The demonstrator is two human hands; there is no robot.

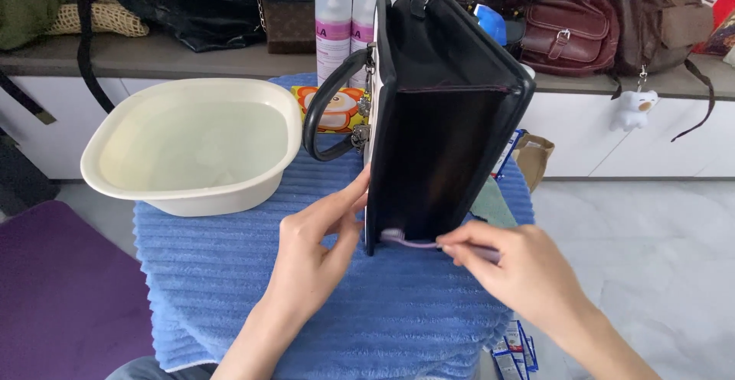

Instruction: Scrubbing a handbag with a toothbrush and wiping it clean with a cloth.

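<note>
At frame centre the left hand [318, 238] steadies an upright black handbag [444, 112] on a blue towel [367, 311], while the right hand [521, 269] pinches a toothbrush [417, 240] against its lower edge.

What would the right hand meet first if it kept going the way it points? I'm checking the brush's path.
The right hand points left with a toothbrush; it would likely meet the bag edge first, then the left hand.

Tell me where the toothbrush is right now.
In the head view, the toothbrush is low and centre-right, held in the right hand, its head against the bottom edge of the black handbag.
</note>
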